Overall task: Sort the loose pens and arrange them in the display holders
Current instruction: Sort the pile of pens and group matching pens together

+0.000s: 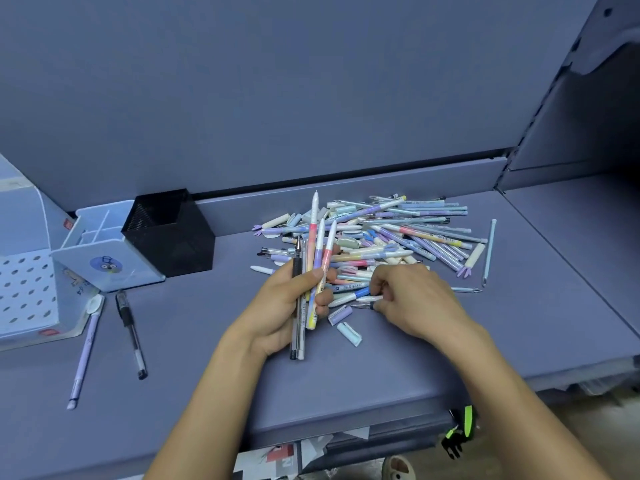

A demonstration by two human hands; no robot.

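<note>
My left hand (289, 303) curls round a bundle of pens (313, 237): a black one, a clear one and a few pastel ones. They stand upright with their tips fanned above my thumb, so I can read each type at a glance and add to the bunch without putting it down. My right hand (412, 299) is low at the near edge of the pile (408, 233), where its fingertips pinch a pale pen (369, 298). I judge that this one goes into the bunch next.

The pile lies in the middle of the shelf (346, 382), with pens crossed every way and loose caps mixed in. Two caps (349, 332) lie just clear of it on my side. Working from the near edge lets me lift one pen at a time instead of dragging the heap.

The holders wait well to the left. The blue divided holder (107, 271) and the black mesh holder (180, 251) stand touching. Both tip back, so their mouths face me and a handful can drop in. I see no pens standing in either of them, so the sorting is at an early stage. A lilac pen (85, 348) and a black gel pen (131, 337) lie side by side in front of the blue holder, apart from the pile. A white perforated organiser (24, 289) sits at the far left.
</note>
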